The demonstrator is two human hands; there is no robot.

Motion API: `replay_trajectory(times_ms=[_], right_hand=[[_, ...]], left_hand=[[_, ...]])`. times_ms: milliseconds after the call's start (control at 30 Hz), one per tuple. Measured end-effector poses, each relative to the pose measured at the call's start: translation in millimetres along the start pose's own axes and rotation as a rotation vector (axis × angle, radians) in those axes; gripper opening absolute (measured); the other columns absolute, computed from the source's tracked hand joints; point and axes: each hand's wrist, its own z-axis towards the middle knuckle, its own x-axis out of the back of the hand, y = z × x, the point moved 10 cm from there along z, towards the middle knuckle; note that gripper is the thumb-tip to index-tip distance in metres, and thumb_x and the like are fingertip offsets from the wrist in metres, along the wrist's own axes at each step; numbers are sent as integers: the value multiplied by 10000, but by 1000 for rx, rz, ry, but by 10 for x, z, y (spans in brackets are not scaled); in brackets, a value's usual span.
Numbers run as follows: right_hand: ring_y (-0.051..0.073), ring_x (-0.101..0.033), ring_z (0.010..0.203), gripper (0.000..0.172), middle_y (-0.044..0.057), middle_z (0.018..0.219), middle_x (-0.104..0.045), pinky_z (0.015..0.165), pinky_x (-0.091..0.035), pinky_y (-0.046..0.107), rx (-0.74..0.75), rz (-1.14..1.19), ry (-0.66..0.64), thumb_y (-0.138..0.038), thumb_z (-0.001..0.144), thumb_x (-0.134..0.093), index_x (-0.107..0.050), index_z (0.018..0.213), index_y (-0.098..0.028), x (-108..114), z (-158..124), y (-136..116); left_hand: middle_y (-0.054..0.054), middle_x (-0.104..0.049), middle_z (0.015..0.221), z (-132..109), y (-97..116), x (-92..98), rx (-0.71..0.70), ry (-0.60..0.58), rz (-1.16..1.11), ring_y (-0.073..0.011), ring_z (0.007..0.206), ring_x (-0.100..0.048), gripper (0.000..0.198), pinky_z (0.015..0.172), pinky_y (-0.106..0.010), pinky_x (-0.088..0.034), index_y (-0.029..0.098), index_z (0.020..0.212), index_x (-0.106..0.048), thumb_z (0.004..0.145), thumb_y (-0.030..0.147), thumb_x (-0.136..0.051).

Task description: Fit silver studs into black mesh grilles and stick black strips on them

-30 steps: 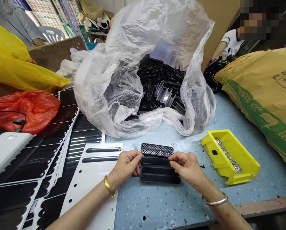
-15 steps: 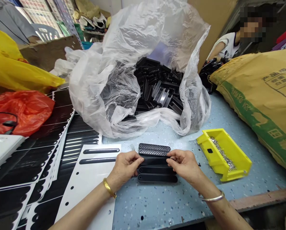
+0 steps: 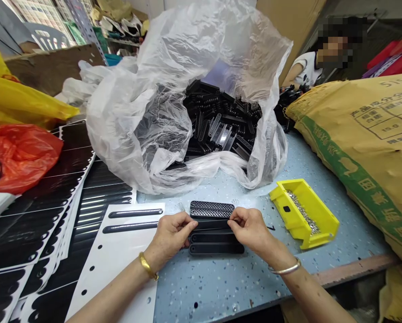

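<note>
- Landmark: clear plastic bag (image 3: 167,63) on the speckled desk (image 3: 187,282), heaped with black parts (image 3: 221,101);
- Dark strip (image 3: 210,224) in front of the bag, held level between the hands; cannot tell whether it touches the bar under it;
- Left hand (image 3: 174,231), nearer side of bag: thumb and finger pinching strip's left end; right hand (image 3: 249,226): fingertips pinching its right end;
- Two mesh-patterned bars (image 3: 212,212) between strip and bag; two plain bars (image 3: 217,237) on strip's far side from bag;
- White sheet (image 3: 120,255) front-left of bag, two dark strips on it; yellow bin (image 3: 290,219) front-right of bag, metal bits (image 3: 302,211) inside;
- Versus a second ago: round mark at strip's left end showed then, now hidden by left fingertips; bag, bin and bars all lie further left in view, their places relative to bag unchanged.
</note>
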Motion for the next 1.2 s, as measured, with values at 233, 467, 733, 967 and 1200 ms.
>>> replay_trajectory(times_ms=[233, 467, 733, 967, 1200], right_hand=[[133, -510, 483, 109, 0, 516, -591, 489, -337, 227, 74, -191, -27, -134, 723, -554, -623, 652, -181, -11, -5, -137], [175, -585, 596, 84, 53, 633, -657, 562, -353, 250, 92, -340, -54, -119, 742, -560, -617, 701, -166, -22, -20, -222], [199, -623, 684, 66, 80, 750, -695, 594, -344, 266, 100, -433, -125, -136, 765, -560, -620, 771, -164, -57, -14, -278], [202, -635, 703, 65, 85, 755, -699, 598, -344, 266, 100, -439, -112, -124, 766, -570, -624, 766, -160, -65, -32, -296], [203, -654, 663, 88, 83, 685, -711, 583, -410, 261, 68, -238, -65, -116, 726, -586, -662, 702, -153, 20, 0, -219]], left_hand=[[62, -523, 382, 13, -7, 0, -7, -3, 19, -83, 324, -507, 214, 341, -156, -379, 180, 604, -631, 709, 365, -655], [59, -530, 412, 12, -47, -15, -1, -19, 52, -102, 352, -526, 224, 363, -179, -401, 183, 635, -625, 728, 386, -637], [35, -579, 489, -135, 338, 86, -442, 149, 565, -106, 428, -517, 142, 458, -214, -406, 190, 779, -655, 821, 305, -584], [-128, -648, 1211, -709, 742, -356, -1026, -21, 736, -248, 1193, -555, 469, 992, -418, -467, 164, 1261, -532, 831, 19, -411], [-182, -529, 1360, -748, 587, -723, -988, -188, 941, -289, 1321, -421, 517, 1067, -481, -416, 83, 1384, -406, 897, 237, -488]])
